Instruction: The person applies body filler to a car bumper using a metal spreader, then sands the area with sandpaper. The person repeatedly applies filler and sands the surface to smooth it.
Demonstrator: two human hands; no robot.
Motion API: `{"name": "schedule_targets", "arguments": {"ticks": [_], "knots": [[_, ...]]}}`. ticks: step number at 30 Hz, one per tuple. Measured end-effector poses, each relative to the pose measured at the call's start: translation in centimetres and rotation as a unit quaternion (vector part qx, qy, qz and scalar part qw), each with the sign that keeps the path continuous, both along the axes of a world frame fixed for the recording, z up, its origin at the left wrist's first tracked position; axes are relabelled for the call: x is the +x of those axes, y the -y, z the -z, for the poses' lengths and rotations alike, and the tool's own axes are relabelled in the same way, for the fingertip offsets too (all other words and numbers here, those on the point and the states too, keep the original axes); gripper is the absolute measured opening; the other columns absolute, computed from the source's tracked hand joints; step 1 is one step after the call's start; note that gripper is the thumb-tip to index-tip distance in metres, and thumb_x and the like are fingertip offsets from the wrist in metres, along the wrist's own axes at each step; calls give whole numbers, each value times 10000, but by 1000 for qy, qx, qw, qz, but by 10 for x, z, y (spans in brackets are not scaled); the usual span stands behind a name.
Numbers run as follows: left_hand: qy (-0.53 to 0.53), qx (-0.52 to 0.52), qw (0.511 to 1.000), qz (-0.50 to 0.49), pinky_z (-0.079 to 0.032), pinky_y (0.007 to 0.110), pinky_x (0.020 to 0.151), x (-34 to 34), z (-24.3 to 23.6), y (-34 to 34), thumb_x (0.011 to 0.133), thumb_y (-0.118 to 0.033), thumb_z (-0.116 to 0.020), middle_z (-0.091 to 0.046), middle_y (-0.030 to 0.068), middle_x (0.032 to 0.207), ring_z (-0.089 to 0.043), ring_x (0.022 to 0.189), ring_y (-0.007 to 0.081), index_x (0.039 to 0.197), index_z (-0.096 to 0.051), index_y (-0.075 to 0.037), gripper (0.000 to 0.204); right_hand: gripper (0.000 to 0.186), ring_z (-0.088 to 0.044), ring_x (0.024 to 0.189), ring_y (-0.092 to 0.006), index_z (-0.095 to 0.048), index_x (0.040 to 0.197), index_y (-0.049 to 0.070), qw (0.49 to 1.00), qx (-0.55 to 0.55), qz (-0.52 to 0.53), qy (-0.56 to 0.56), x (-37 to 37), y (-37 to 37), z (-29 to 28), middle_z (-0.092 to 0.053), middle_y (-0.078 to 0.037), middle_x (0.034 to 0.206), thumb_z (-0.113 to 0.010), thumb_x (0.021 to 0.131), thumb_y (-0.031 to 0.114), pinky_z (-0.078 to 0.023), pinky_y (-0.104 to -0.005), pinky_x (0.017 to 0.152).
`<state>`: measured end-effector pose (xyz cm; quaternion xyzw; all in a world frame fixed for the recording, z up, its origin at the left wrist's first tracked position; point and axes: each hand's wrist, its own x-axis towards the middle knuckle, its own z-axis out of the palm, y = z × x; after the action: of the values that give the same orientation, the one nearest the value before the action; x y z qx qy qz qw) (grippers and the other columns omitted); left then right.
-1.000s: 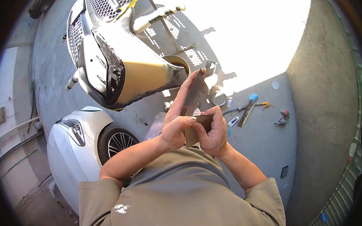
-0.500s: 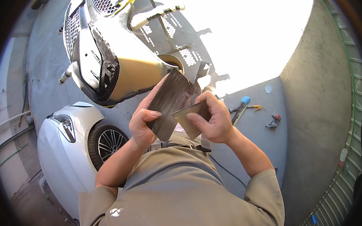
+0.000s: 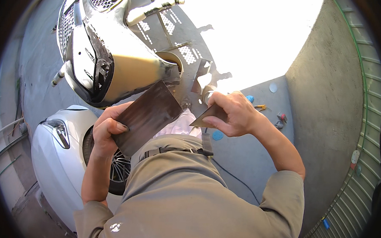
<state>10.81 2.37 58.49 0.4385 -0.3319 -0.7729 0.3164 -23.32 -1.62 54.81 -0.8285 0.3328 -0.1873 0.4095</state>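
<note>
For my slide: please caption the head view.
Left hand holds a dark flat board; right hand holds a small spreader.

The left hand (image 3: 107, 134) grips a broad, dark flat board (image 3: 148, 117) by its lower edge, tilted up toward the detached car bumper (image 3: 116, 60). The right hand (image 3: 233, 116) pinches a smaller dark spreader (image 3: 207, 118), apart from the board. A white car (image 3: 65, 156) stands below left.

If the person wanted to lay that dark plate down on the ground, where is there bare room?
Bare grey floor lies right of the body, bordered by the black cable, the concrete wall and small tools. Crowded: ahead, the bumper on its stand; left, the white car. The left hand holds the plate.
</note>
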Motion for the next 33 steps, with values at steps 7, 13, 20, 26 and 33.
{"name": "schedule_targets", "arguments": {"ticks": [7,13,20,26,33], "knots": [[-79,1,997,16,-369,325,1223,-24,11,-16,649,-225,-514,-532,249,1566,-536,1435,286,1630,-339,147,1064,351,-744,645,-261,-534,1137,34,971,29,226,76,36,-14,9,-736,-146,772,-803,997,211,-549,-342,587],[-135,-5,989,-55,-303,349,1287,-44,7,-37,629,-212,-523,-429,264,1657,-440,1541,303,1662,-269,136,1119,382,-732,640,-347,-490,1151,20,929,-12,337,154,83,-48,39,-715,-190,760,-786,1017,220,-549,-409,591],[-206,-41,977,-42,-354,362,1265,-11,17,-50,651,-176,-488,-447,258,1632,-498,1473,312,1689,-235,116,1107,396,-706,608,-405,-501,1115,6,954,-24,251,164,146,-113,11,-673,-217,689,-805,987,225,-551,-443,586],[-254,-72,965,-3,-312,373,1293,47,19,-97,680,-174,-477,-385,262,1691,-425,1554,324,1696,-222,115,1087,394,-728,607,-340,-516,1078,3,922,-13,362,136,178,-115,-10,-695,-197,696,-811,981,244,-544,-403,562],[-300,-95,932,-180,-242,432,1344,122,29,-142,720,-202,-438,-286,203,1770,-357,1607,341,1734,-161,47,1081,390,-726,683,-357,-506,1102,27,964,43,246,95,314,-226,6,-699,-192,775,-822,970,213,-545,-402,622]]}}
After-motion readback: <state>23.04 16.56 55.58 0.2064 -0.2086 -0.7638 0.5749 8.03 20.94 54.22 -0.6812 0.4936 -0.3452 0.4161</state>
